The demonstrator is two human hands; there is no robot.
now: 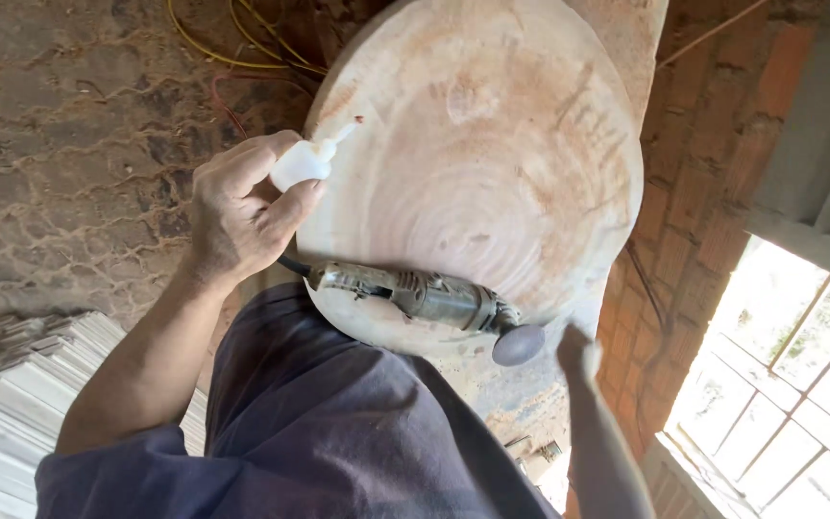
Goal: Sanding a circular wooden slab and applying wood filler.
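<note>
While left hand (242, 211) grips bottle (302, 163), grinder (415, 298) resting

Bare forearms, a dusty left hand (242, 207), dark navy short-sleeved shirt and matching trousers.

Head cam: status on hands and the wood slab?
Left hand grips small white squeeze bottle, nozzle at round wood slab. Right hand at slab's lower edge. Corded rotary tool lies on slab.
</note>
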